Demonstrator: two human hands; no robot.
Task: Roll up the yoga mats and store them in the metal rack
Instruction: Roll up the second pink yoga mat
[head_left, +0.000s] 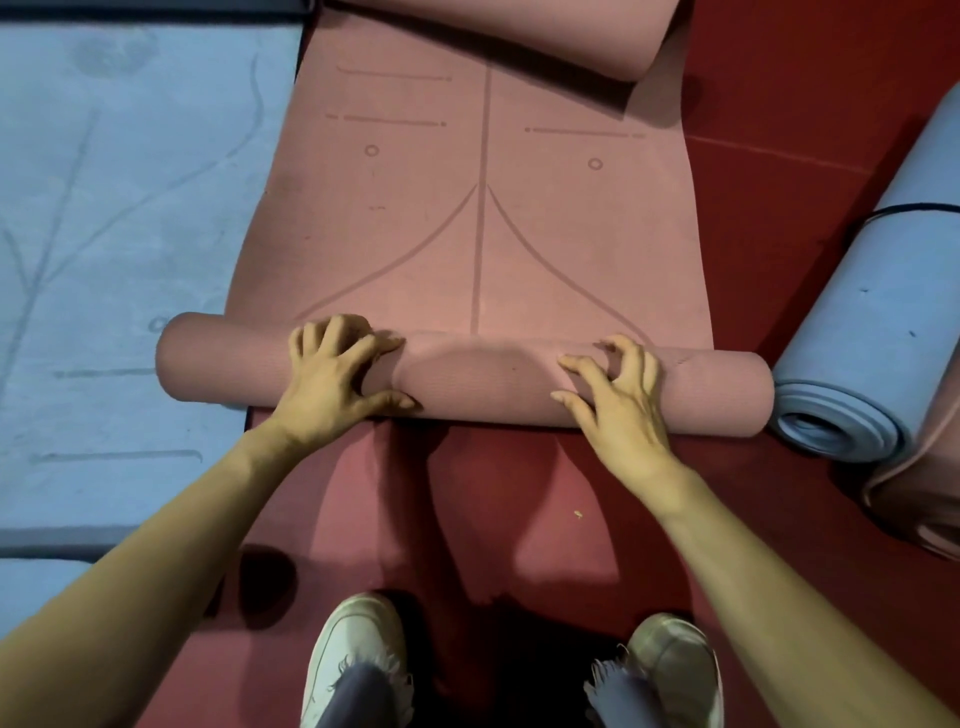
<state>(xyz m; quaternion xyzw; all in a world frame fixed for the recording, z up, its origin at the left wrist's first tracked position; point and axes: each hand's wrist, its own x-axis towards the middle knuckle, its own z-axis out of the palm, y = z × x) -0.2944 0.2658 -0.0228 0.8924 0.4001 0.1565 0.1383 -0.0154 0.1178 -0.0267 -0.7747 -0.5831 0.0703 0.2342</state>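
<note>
Head view: pink mat (483, 249) lies on the red floor (779, 208). Its near end is rolled into a tube at centre frame, and the rest lies flat toward 12 o'clock. Left hand (332, 374) and right hand (618, 395) both grip the tube, fingers spread and curled over its top. Rolled blue mat (857, 338) at 3 o'clock, just beside the tube's end. Flat blue mat (130, 208) at 9 o'clock.

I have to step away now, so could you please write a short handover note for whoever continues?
Hands: left hand and right hand both grip the roll of the half-rolled pink mat.
Done: rolled blue mat and rolled pink mat lie at right; another pink roll lies ahead.
Left: finish this roll, roll the flat blue mat at left, rack everything; rack not in view.
</note>
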